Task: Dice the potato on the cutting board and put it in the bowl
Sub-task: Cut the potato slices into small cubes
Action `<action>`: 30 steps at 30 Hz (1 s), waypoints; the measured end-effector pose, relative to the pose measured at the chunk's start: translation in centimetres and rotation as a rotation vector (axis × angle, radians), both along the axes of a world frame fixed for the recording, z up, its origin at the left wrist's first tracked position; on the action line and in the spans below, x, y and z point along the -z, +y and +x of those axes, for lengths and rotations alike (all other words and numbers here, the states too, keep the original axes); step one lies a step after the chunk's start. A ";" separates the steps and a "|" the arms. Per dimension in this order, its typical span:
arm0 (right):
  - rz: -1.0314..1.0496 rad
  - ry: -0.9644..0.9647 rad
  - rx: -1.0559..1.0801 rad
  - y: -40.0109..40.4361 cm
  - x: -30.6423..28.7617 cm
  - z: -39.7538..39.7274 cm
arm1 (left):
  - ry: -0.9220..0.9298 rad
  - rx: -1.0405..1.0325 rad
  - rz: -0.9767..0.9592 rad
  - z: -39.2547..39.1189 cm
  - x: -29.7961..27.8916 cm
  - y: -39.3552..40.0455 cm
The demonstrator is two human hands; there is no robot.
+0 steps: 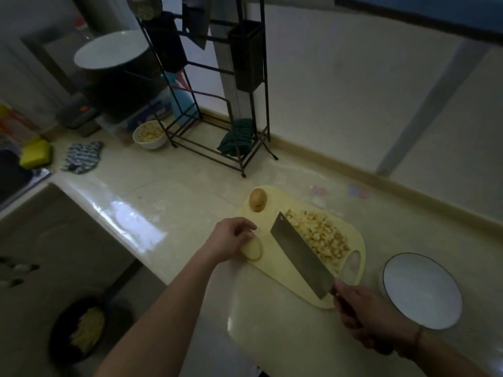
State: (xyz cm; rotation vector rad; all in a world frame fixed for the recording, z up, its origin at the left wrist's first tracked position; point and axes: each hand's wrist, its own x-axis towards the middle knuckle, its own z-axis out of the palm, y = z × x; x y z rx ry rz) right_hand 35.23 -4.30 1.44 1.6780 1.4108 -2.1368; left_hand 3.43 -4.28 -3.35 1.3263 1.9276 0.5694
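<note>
Left hand [233, 238] fingers curled over a potato half [252, 249], cut face showing, at the near-left edge of the cutting board [275, 263]. Right hand [363, 315] wrapped around the cleaver [299, 254] handle, blade lying across the board between the half and a pile of diced potato [318, 234]. Whole potato [257, 199] at the board's far corner. Empty bowl [422, 291] on the counter [168, 202], just right of the board.
</note>
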 end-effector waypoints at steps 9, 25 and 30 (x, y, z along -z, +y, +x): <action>0.241 -0.070 -0.073 -2.2 0.8 -1.0 | 0.209 0.038 0.064 5.2 0.4 -1.0; 0.652 -0.120 -0.303 -2.0 2.0 -4.9 | 0.507 0.210 0.385 4.8 3.0 -4.7; 0.709 -0.091 -0.289 -1.9 2.9 -4.8 | 0.452 0.229 0.430 4.4 4.0 -4.9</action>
